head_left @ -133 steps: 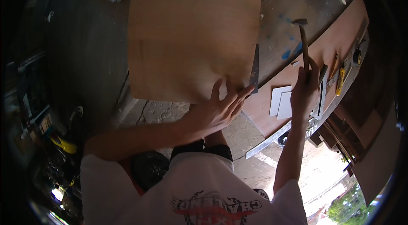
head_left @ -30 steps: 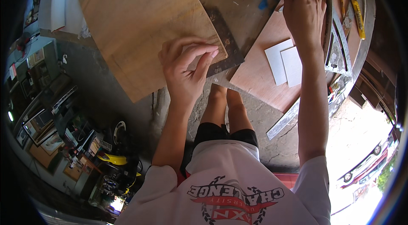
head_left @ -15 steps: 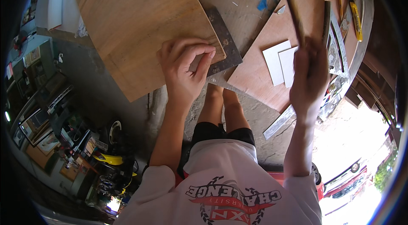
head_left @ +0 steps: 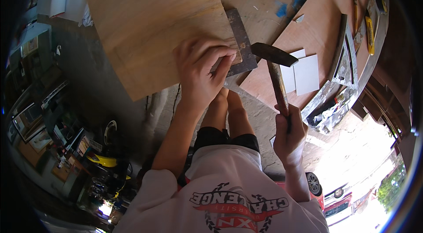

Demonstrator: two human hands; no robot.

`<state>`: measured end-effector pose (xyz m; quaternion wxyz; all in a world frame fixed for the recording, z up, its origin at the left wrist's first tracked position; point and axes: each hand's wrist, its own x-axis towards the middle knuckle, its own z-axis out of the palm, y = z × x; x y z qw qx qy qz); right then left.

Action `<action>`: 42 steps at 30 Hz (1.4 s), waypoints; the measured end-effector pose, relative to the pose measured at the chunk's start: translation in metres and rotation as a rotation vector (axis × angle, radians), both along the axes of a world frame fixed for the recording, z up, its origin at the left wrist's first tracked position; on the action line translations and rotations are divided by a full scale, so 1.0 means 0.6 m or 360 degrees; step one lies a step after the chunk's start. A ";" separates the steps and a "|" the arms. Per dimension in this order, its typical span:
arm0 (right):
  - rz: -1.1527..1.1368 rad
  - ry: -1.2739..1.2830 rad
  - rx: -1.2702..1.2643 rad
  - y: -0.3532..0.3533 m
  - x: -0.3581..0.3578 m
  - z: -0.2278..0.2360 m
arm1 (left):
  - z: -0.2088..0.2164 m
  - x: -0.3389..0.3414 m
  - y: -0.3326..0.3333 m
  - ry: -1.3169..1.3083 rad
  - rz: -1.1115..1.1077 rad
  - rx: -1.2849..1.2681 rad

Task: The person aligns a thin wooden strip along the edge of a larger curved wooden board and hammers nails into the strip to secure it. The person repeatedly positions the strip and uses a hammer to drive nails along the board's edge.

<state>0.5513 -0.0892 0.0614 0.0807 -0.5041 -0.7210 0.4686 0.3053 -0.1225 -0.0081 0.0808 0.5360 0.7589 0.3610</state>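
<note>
A wooden-handled hammer [head_left: 276, 81] is held by my right hand [head_left: 291, 138], which is wrapped round the lower end of its handle. Its dark head lies just right of the plywood panel's corner. My left hand [head_left: 198, 68] rests on the plywood panel [head_left: 154, 26], thumb and forefinger pinched together at the panel's right edge. Whatever sits between those fingertips is too small to make out. A dark flat slab [head_left: 240, 24] shows from beneath the panel at that edge.
Two white cards [head_left: 307, 74] lie on another plywood sheet [head_left: 326, 17] at the right. Beyond them are a metal square [head_left: 346, 63], a yellow cutter knife [head_left: 369, 35] and a tape measure [head_left: 381, 3]. A motorcycle [head_left: 103, 160] stands behind at the lower left.
My right hand has swung the hammer down and to the left, bringing its head beside the panel's edge. My left hand keeps its pinch, and the whole view has shifted slightly.
</note>
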 end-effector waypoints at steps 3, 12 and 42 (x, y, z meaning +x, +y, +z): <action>0.0026 0.0007 0.0078 -0.003 0.001 -0.003 | -0.003 0.001 -0.003 -0.0006 0.0011 0.0000; 0.0143 0.0031 0.0264 -0.004 -0.016 -0.010 | -0.015 0.003 -0.006 -0.0068 0.0039 0.0059; 0.0137 -0.0067 0.0648 -0.026 -0.021 -0.004 | -0.011 0.006 0.002 -0.0070 0.0106 0.0097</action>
